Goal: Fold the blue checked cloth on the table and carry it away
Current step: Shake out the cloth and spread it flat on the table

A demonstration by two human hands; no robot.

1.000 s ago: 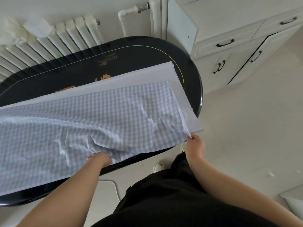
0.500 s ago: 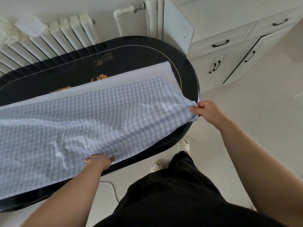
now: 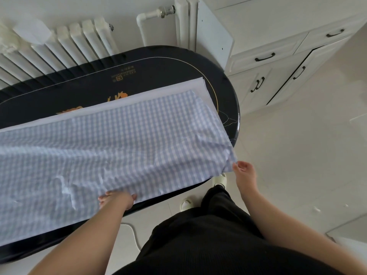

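The blue checked cloth (image 3: 123,147) lies spread along the black oval table (image 3: 158,76), with a plain white layer showing along its far and right edges. My left hand (image 3: 117,199) grips the cloth's near edge at the table's front rim, fingertips tucked under the fabric. My right hand (image 3: 244,171) pinches the cloth's near right corner just off the table's right end. Creases run from that corner into the cloth.
A white radiator (image 3: 65,44) and pipe (image 3: 156,13) stand behind the table. White cabinets with black handles (image 3: 278,62) are at the right. My black trousers (image 3: 208,235) and pale slippers (image 3: 219,179) are below, on a light tiled floor with a white cable (image 3: 133,233).
My right hand has come down and toward me with the right corner, from beside the table's end to below it. The left hand stays on the near edge.
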